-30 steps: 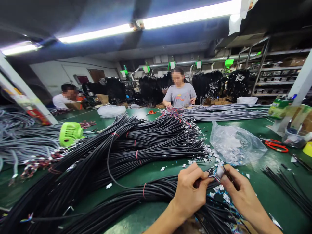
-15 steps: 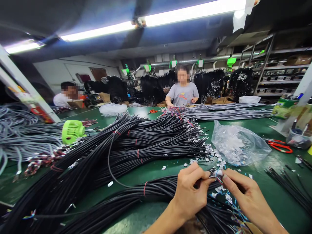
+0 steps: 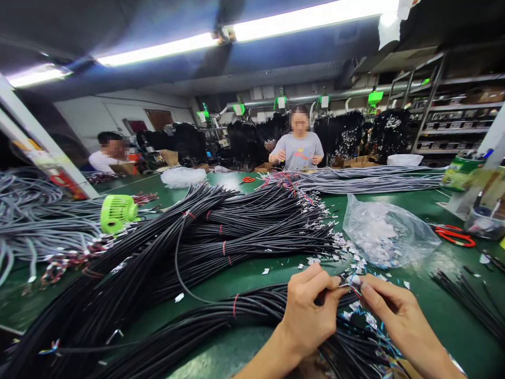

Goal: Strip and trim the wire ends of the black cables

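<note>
My left hand (image 3: pixel 307 305) is closed in a pinch around the end of a black cable (image 3: pixel 331 295), with thin coloured wires sticking out past the fingertips. My right hand (image 3: pixel 390 308) pinches a small white connector (image 3: pixel 354 280) right at those wire ends, fingertips almost touching the left hand's. Under both hands lies a bundle of black cables (image 3: pixel 236 316) whose ends carry coloured wires and white connectors. Loose white connectors (image 3: pixel 347 252) are scattered on the green table (image 3: pixel 252 273) just beyond my hands.
Large bundles of black cables (image 3: pixel 221 231) cover the middle. A clear plastic bag of white parts (image 3: pixel 386 234) lies at right, with red scissors (image 3: pixel 453 235) beyond. A green fan (image 3: pixel 116 212) and grey cables (image 3: pixel 35 221) lie at left. Two people sit across the table.
My right hand has turned so its fingers stretch toward the wire ends with the white connector at the tips. The view has shifted slightly. The left hand has stayed in place.
</note>
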